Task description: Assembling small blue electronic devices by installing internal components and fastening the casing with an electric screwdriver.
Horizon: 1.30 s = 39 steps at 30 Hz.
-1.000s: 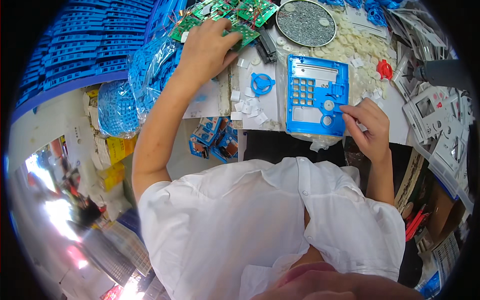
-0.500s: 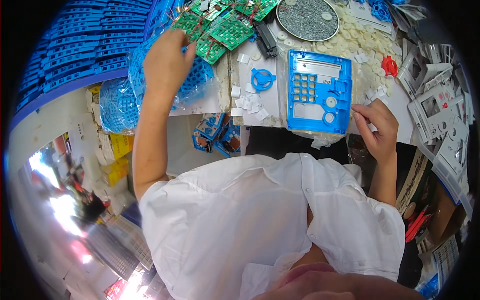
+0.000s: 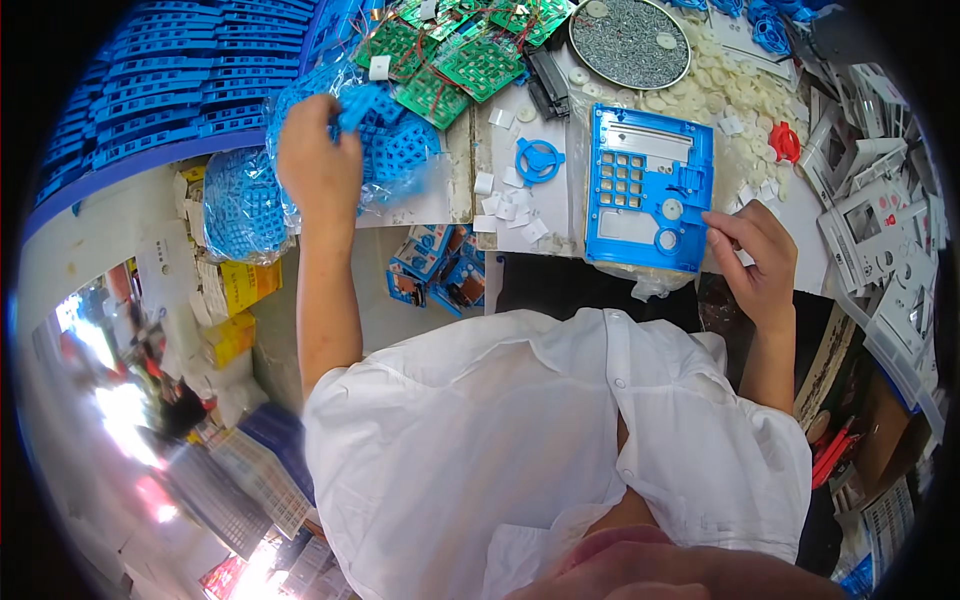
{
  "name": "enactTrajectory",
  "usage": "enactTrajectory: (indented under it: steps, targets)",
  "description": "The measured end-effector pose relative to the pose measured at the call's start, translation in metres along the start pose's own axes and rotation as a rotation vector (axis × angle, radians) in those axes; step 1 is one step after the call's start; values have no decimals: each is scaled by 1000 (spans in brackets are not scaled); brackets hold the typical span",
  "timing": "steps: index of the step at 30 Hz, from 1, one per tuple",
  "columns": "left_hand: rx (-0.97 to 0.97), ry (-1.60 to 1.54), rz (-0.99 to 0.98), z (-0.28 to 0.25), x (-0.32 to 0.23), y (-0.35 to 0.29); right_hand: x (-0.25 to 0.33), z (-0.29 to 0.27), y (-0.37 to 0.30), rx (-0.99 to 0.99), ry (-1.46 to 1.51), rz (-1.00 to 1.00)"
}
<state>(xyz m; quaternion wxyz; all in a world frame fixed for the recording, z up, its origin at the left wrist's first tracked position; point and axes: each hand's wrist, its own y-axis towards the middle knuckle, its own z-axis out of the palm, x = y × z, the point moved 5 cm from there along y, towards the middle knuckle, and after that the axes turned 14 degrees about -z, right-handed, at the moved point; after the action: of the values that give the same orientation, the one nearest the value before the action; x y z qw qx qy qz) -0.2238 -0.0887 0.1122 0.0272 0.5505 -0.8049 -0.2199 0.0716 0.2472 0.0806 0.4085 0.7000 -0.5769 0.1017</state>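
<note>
1. Cluttered worktop (image 3: pixel 803 245); green circuit boards (image 3: pixel 482 68) at its far side; blue casing (image 3: pixel 650 186) near its front edge;
2. Left hand (image 3: pixel 320 165) half curled beside bagged blue lattice pieces (image 3: pixel 403 152); I cannot tell whether it grips one;
3. Right hand (image 3: pixel 757 255) nearly closed; fingertips at the casing's right edge; grip unclear.

You have one flat-lying blue panel (image 3: pixel 655 178), one loose blue ring (image 3: pixel 540 160), one red ring (image 3: pixel 785 143), one round tray (image 3: pixel 650 87), perhaps five overlapping circuit boards (image 3: pixel 482 68).
</note>
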Motion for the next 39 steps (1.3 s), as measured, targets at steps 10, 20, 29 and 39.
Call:
enactTrajectory:
  steps: [10,20,29,39]
  targets:
    - [-115,-584,489,-36,-124,-82,28,11,31,-4,66,-182]
    - [129,-886,448,10,-186,-115,49,27,37,-98,117,-282]
    - [341,-715,129,20,-144,-92,-9,7,42,-50,134,82]
    - [406,-730,238,39,-145,-120,-28,65,56,225,332,219]
